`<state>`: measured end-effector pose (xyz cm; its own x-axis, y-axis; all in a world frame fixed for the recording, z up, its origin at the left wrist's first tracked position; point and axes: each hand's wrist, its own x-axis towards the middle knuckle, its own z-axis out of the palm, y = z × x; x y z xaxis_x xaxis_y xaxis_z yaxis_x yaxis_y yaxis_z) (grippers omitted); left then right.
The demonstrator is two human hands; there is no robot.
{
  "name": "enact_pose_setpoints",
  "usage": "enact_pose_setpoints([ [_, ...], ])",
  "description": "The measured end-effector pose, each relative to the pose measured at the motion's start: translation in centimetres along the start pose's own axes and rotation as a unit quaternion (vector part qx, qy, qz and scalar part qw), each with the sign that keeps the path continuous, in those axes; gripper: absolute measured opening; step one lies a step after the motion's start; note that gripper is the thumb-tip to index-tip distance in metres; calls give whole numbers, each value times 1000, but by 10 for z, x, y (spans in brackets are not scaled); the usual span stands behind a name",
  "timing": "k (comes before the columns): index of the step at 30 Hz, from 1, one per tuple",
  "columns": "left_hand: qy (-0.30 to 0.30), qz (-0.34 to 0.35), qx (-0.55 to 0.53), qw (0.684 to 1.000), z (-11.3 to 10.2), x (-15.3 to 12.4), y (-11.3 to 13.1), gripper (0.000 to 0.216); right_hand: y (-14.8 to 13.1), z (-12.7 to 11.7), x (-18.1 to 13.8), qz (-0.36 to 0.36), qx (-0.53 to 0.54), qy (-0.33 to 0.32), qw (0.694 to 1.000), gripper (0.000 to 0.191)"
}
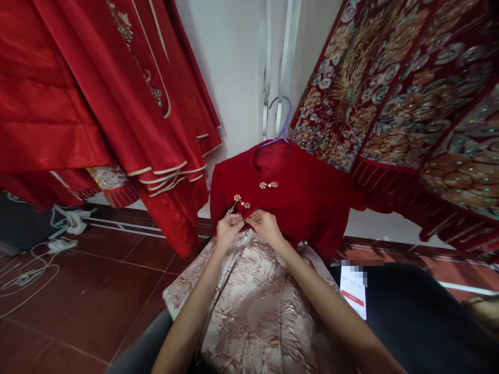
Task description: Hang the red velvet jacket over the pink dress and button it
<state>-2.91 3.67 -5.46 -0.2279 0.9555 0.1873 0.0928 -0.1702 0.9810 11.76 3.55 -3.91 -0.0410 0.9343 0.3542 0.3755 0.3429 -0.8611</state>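
A red velvety top with sleeves hangs on a thin purple hanger. Its front carries beaded flower-shaped fasteners, one at the collar and others along the slanted opening. Below it, a pale pink and gold brocade skirt spreads over my lap; whether the two are joined I cannot see. My left hand pinches the top at its lower front opening, close to a beaded fastener. Fingertips almost meeting it, my right hand pinches the same spot. The small part between the fingers is mostly hidden.
Red satin garments with gold piping hang at the left. Heavily embroidered, fringed red garments hang at the right. A lit phone rests on a dark surface at my right. White cables lie on the tiled floor.
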Motion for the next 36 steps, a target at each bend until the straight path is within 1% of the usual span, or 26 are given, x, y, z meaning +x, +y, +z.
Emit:
enact_pose_setpoints([
  [5,-9,-9,-12,1000,-2,2,-1,19,7,8,-1,-7,-4,26,1000,4],
  [9,-23,-13,-16,1000,-6,3,-4,22,12,12,0,-20,-9,30,999,5],
  [15,-47,-10,-6,999,-10,10,-10,23,11,13,-2,-37,-37,45,998,4],
  [21,-76,24,30,996,-15,15,-7,18,7,13,-7,-41,-64,47,996,7],
  [26,-102,54,61,991,-14,16,-3,10,7,13,-4,-35,-77,38,996,6],
  [28,-95,58,71,991,-12,16,-3,10,6,11,-3,-31,-70,26,997,6],
  [31,-72,65,83,992,-12,11,-6,19,1,3,-8,-22,-49,2,999,5],
  [33,-52,85,98,990,-12,5,-9,22,-2,-8,-17,-11,-27,-14,999,11],
  [36,-11,116,108,987,-12,-7,-11,18,-1,-29,-30,17,15,-29,999,19],
])
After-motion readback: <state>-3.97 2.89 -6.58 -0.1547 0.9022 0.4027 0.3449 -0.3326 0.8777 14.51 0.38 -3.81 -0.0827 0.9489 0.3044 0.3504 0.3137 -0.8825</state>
